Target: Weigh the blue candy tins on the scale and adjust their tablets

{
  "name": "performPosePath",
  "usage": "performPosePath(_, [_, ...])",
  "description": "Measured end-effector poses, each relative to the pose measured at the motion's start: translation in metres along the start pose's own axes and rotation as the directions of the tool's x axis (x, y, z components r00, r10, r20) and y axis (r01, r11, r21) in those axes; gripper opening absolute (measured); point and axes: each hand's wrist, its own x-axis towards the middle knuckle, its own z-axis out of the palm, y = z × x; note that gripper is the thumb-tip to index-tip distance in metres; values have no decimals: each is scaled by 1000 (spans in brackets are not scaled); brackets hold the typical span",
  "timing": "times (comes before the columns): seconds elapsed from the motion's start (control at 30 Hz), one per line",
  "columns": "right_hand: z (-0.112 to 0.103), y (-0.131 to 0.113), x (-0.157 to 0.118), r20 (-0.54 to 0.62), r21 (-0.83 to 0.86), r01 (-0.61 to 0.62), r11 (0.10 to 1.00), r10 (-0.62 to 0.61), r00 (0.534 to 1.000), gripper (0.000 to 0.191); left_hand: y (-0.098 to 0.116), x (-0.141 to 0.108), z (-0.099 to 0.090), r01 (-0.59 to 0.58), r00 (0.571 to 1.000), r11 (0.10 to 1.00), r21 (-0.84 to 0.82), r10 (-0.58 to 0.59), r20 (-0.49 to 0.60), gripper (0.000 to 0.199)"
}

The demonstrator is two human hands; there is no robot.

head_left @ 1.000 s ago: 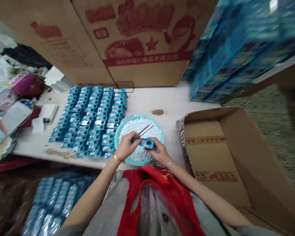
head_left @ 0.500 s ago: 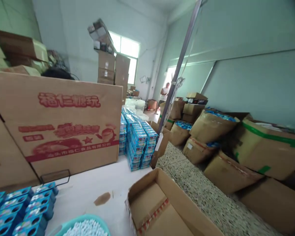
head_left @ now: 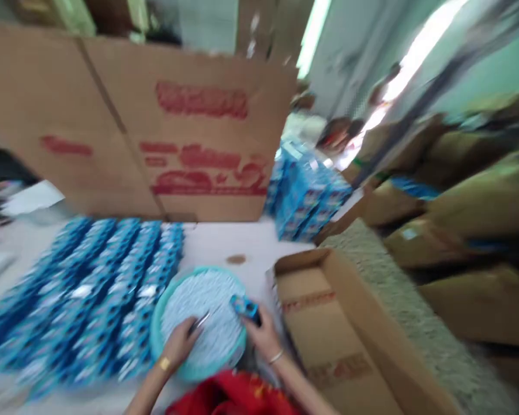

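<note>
Presently, the left hand is found with its fingers folded around a slim tool, whose bright metal tip extends beyond the fingertips, forward and to the right. Motion blur prevents identification of the tool's type. The right hand pinches a small blue box between thumb and fingers; the box is tilted and projects forward and left from the fingertips, above the right-hand side of a teal basin. Exact placement of each individual finger cannot be told.

Directly beneath the tool's tip, and between the two sets of fingers, small white pieces fill the basin. Left of the left fingers, rows of blue boxes stand close together on a pale table. Forward of the right fingers, a brown mark is noted on the table surface. Right of the right fingers, and apart from them, lies an open carton, its inside bare cardboard with printed tape across it.

Well beyond both sets of fingertips, a large printed cardboard panel stands upright at the table's far side. To its right, further from the right fingers, blue packs are stacked several high. Behind the left fingers, a yellow band encircles the wrist; behind the right fingers, a pale bangle is worn.
</note>
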Motion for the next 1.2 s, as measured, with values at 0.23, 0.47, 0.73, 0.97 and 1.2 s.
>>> performPosePath(0.23, [21,41,-32,185,40,-93,995,85,979,33,-47,-7,63,-585,578,605,-540,778,245,27])
performPosePath(0.47, [30,32,-27,236,22,29,999,-33,971,34,-27,-4,13,-670,507,535,-515,836,208,16])
performPosePath(0.73, [28,38,-27,228,25,32,999,-37,973,34,-30,12,2,-657,537,554,-511,820,199,16])
performPosePath(0.97, [23,38,-36,247,66,9,998,-25,969,33,-14,1,99,-286,656,589,-756,695,294,21])
performPosePath(1.2, [24,30,-55,385,43,25,999,-40,922,33,-31,-38,105,-349,610,299,-888,792,27,91])
